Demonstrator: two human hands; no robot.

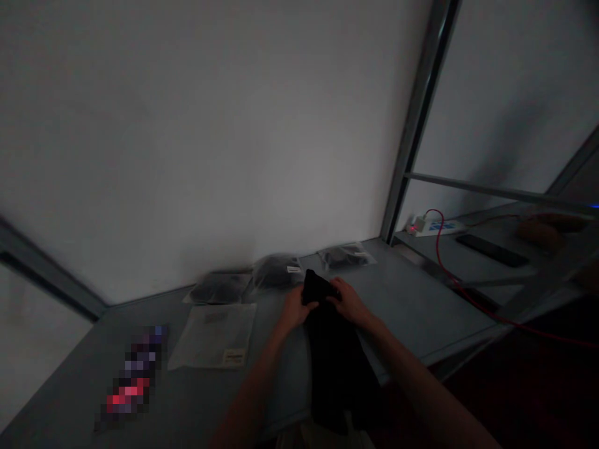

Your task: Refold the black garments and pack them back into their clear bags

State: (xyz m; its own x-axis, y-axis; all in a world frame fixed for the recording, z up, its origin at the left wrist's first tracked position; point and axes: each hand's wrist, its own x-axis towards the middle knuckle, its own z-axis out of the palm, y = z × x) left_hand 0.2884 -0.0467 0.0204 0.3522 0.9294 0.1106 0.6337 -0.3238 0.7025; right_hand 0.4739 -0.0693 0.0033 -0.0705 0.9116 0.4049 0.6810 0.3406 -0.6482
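evidently, in the head view, the only one here, both hands work together at the lower middle of the frame. the left grip (296,308) is closed on the left edge of the black cloth (334,365), thumb over the near face, and the right grip (349,304) is closed on the opposite edge in a like pinch; the far fingers are partly lost in the dark fabric. pinching from both sides probably keeps the narrow top end drawn together and steady, while the rest of the cloth runs down toward the bottom edge of the frame, most likely so the counter (412,305) and the body's nearness bear some of its weight. three clear packets with dark contents, a left packet (219,289), a middle packet (275,272) and a right packet (345,256), lie along the wall (234,137), perhaps to keep them out of the hands' way. nearer, left of centre, a flat bag (213,337) lies with its pale label up, seemingly within easy reach of the left grip. a pixelated item (133,374) sits at lower left. at right, beyond the post (416,118), a red cable (438,246) runs from a power strip (442,227), presumably for charging something, near a dark slab (491,249).
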